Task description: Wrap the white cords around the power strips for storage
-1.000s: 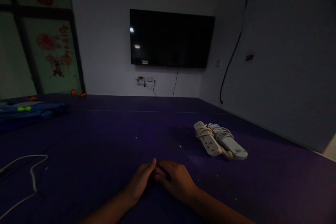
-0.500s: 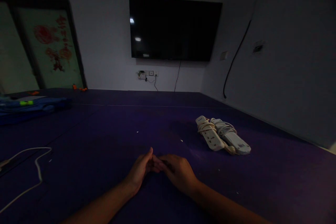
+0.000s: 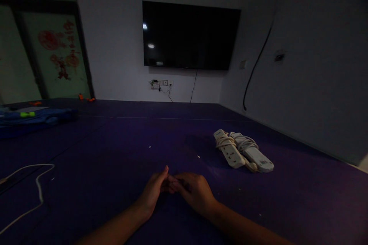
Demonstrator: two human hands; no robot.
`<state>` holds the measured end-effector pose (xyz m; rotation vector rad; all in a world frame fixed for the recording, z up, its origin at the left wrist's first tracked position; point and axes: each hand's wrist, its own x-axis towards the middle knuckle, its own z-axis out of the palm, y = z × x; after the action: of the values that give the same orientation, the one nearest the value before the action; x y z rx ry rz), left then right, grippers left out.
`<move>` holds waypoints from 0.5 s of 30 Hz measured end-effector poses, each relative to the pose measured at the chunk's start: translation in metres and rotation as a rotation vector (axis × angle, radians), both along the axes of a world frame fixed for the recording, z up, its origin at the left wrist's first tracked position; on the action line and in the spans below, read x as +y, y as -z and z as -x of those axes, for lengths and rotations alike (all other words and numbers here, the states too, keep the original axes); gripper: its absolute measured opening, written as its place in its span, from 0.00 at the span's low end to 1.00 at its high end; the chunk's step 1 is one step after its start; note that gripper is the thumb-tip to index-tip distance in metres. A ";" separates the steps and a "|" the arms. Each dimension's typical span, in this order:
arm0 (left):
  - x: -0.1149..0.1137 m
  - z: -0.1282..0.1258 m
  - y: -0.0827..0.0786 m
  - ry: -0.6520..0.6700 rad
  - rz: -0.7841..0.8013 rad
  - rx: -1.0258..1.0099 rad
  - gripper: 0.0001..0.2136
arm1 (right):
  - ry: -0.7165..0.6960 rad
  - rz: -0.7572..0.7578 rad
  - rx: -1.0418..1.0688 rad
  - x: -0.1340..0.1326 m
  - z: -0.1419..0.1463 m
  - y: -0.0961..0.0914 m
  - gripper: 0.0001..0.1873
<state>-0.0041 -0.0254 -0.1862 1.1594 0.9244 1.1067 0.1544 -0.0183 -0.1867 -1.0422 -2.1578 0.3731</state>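
My left hand [image 3: 155, 191] and my right hand [image 3: 196, 191] meet just above the purple floor [image 3: 120, 160]. The thumb of the left one points up, apart from its fingers, which reach to the right. Curled over those fingertips are the thumb and fingers of my right hand. No object shows in either hand. To the right lie two power strips: a white one with sockets up [image 3: 231, 155], and a second one [image 3: 255, 155] beside it, both with their cords wound round them. They are apart from my hands.
A white cable [image 3: 40, 187] curves over the floor at left. Farther back lie blue cloth [image 3: 51, 115] and small orange things [image 3: 91, 100]. A television [image 3: 191, 36] hangs on the wall above sockets [image 3: 165, 83]. Along the right wall runs a black cord [image 3: 258, 57].
The view has tilted slightly, so everything sits a little lower in the picture. My hands stay together in nearly the same pose, and the power strips have not moved.
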 end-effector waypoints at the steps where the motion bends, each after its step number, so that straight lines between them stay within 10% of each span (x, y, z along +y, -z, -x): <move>1: 0.001 0.000 0.001 -0.001 0.001 -0.001 0.28 | -0.002 0.001 -0.007 -0.001 0.000 -0.001 0.14; 15: 0.002 0.000 0.002 0.021 -0.015 -0.016 0.27 | -0.054 0.004 -0.004 -0.001 0.000 -0.002 0.14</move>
<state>-0.0037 -0.0231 -0.1884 1.1685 0.8911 1.1057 0.1545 -0.0198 -0.1848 -0.9893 -2.1929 0.4010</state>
